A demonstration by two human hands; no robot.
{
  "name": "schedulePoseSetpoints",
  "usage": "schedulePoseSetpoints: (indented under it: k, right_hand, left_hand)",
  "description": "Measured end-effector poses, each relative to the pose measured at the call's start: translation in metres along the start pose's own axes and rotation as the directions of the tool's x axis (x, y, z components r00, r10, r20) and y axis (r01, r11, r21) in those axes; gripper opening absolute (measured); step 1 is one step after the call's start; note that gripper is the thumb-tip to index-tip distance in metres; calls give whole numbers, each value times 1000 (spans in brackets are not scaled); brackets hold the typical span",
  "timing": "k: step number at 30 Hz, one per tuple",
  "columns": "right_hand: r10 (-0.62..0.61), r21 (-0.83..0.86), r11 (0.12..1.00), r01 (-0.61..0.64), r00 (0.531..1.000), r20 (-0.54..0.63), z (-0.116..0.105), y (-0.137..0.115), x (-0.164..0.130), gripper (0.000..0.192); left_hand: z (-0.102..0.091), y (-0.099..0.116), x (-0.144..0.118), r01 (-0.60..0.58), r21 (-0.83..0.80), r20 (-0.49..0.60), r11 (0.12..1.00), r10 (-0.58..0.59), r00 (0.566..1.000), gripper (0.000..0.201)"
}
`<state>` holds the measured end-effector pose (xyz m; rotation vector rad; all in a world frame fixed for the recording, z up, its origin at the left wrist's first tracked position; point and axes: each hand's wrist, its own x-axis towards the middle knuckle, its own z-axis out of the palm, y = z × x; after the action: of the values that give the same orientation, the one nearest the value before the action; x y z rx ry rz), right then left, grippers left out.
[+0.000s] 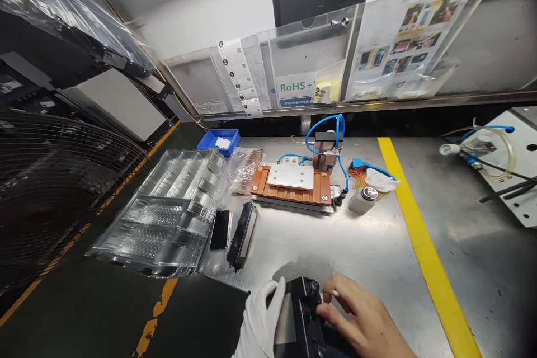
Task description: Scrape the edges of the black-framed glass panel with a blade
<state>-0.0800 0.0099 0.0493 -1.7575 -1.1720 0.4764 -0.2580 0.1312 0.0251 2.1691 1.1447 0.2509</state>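
At the bottom middle, a long black plastic housing (308,319) with a grey label-like panel is held near the table's front edge. My left hand (262,319), in a white glove, is closed around its left side, thumb up along the edge. My bare right hand (356,313) is at its right side, with thumb and curled fingers close together at the edge; a tiny pale bit shows between them, too small to name. A similar black housing (242,238) lies farther back on the table, beside a dark phone-like slab (221,230).
An orange-brown fixture (289,184) with a white plate and blue air hoses stands mid-table. Right of it are a bottle (363,200) and an orange-and-blue item (369,170). Clear plastic trays (168,212) overhang the left edge. A blue bin (218,141) sits behind; a fan (54,196) stands left.
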Motion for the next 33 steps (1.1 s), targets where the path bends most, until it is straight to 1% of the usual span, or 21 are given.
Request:
schedulePoseSetpoints:
  k: [2, 4, 6, 9, 11, 15, 18, 20, 22, 25, 27, 29, 31, 33]
  right_hand:
    - [-14, -15, 1000, 14, 1000, 12, 0, -1, 0, 44]
    - [-17, -38, 999, 18, 999, 41, 0, -1, 0, 47]
    - [-5, 24, 1000, 3, 996, 84, 0, -1, -1, 47]
    - [64, 172, 981, -85, 991, 121, 1, -2, -2, 40]
    - [103, 186, 974, -126, 986, 131, 3, -2, -3, 38]
    - [81, 170, 980, -106, 986, 146, 7, -2, -7, 39]
    - [107, 186, 975, -119, 992, 74, 9, -3, -9, 37]
    - [121, 159, 979, -126, 992, 38, 10, -4, -10, 35]
    - [127, 155, 979, -135, 990, 59, 12, -5, -11, 36]
    - [148, 199, 966, -165, 984, 97, 16, -5, -12, 40]
    - [180, 241, 951, -192, 981, 68, 18, -2, -11, 40]
    - [246, 283, 928, -240, 969, 15, 20, 2, -10, 39]
    - [286, 314, 907, -282, 958, 35, 20, 7, -10, 38]
    - [306, 291, 900, -326, 945, 110, 19, 11, -9, 40]
  left_hand:
    - [1, -3, -3, -5, 2, 3, 1000, 5, 1000, 52]
    - [0, -6, -4, -21, -4, 11, 1000, 21, 1000, 52]
    - [-1, -9, -4, -26, -14, 27, 1000, 27, 999, 52]
    - [-2, -15, -1, -21, -44, 69, 999, 24, 997, 56]
    - [-2, -21, 3, -27, -78, 108, 997, 36, 994, 57]
    - [-2, -28, 10, 19, -173, 194, 985, 15, 981, 58]
    - [-1, -23, 9, 66, -192, 184, 979, -30, 982, 58]
    - [0, -17, 8, 84, -193, 169, 978, -51, 984, 57]
    - [1, -11, 7, 97, -191, 157, 977, -67, 985, 56]
    - [0, -5, 6, 111, -201, 152, 973, -81, 985, 57]
    - [-3, -3, 5, 111, -215, 155, 970, -79, 985, 58]
    - [-6, -2, 3, 113, -225, 161, 968, -78, 984, 56]
    - [-9, -1, 0, 121, -226, 170, 967, -83, 982, 53]
    - [-9, 0, -1, 123, -222, 172, 967, -85, 981, 49]
